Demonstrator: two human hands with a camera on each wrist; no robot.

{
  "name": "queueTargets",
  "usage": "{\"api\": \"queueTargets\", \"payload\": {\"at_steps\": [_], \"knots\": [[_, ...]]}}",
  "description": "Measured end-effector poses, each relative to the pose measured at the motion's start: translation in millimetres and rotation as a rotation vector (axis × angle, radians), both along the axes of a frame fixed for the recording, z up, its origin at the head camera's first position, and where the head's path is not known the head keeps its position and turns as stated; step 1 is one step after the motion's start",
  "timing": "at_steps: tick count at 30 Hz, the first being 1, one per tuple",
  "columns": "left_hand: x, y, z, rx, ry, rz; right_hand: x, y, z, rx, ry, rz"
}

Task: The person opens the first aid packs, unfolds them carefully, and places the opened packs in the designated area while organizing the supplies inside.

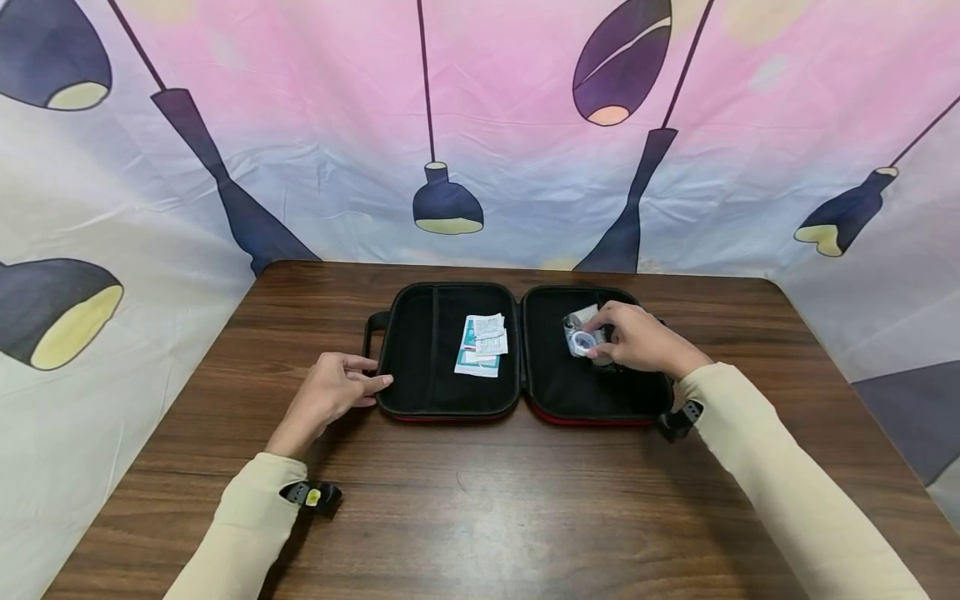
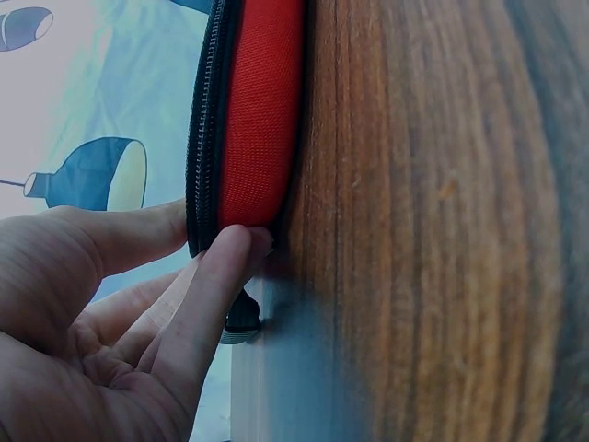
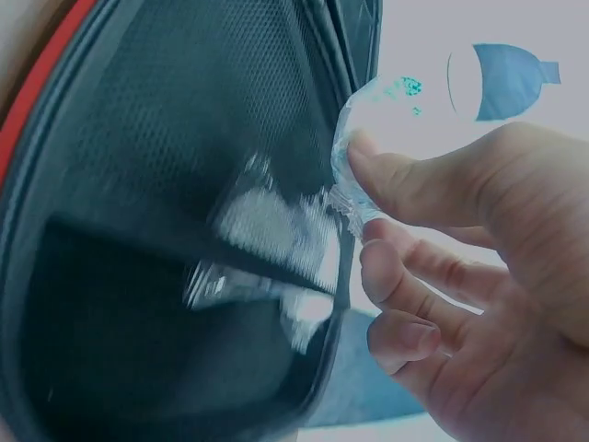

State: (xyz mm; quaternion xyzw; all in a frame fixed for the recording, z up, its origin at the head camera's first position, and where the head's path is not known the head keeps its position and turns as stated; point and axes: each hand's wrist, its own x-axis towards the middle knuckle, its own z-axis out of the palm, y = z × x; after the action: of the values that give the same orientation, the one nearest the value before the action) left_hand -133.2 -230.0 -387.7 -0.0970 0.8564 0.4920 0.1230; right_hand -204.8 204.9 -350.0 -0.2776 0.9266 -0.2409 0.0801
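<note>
A black case with red sides (image 1: 408, 350) lies open flat on the table, its two halves side by side. At its left edge, beside the handle (image 1: 372, 327), my left hand (image 1: 330, 392) pinches the corner; the left wrist view shows the fingers at the zipper and red side (image 2: 262, 120). Over the right half, my right hand (image 1: 637, 337) holds a white ring-shaped roll in clear plastic (image 1: 582, 342) between thumb and fingers. Green print shows on its wrapper (image 3: 354, 115). Clear plastic packets (image 3: 267, 221) sit in the case's mesh pocket below that hand.
Several white and teal paper packets (image 1: 480, 360) lie in the left half of the case. The brown wooden table (image 1: 465, 500) extends around it. Behind stands a cloth backdrop (image 1: 360, 167) printed with lamps. Each wrist wears a small black camera (image 1: 322, 498).
</note>
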Motion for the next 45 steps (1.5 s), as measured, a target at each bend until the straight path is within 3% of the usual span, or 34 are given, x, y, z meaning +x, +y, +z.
{"api": "queueTargets", "payload": {"at_steps": [12,18,33,45], "knots": [[-0.8,0.2,-0.1,-0.007,0.000,-0.001,14.4,47.1,-3.4,0.023,-0.056,-0.077],[-0.8,-0.5,1.1,-0.013,0.000,-0.002,16.6,59.2,-2.9,0.090,-0.007,-0.074],[-0.6,-0.5,1.0,-0.005,-0.002,-0.008,18.0,52.0,-13.3,0.192,-0.002,-0.051],[-0.1,-1.6,-0.7,0.000,0.017,-0.014,16.7,40.3,-25.9,0.143,0.018,-0.032]]}}
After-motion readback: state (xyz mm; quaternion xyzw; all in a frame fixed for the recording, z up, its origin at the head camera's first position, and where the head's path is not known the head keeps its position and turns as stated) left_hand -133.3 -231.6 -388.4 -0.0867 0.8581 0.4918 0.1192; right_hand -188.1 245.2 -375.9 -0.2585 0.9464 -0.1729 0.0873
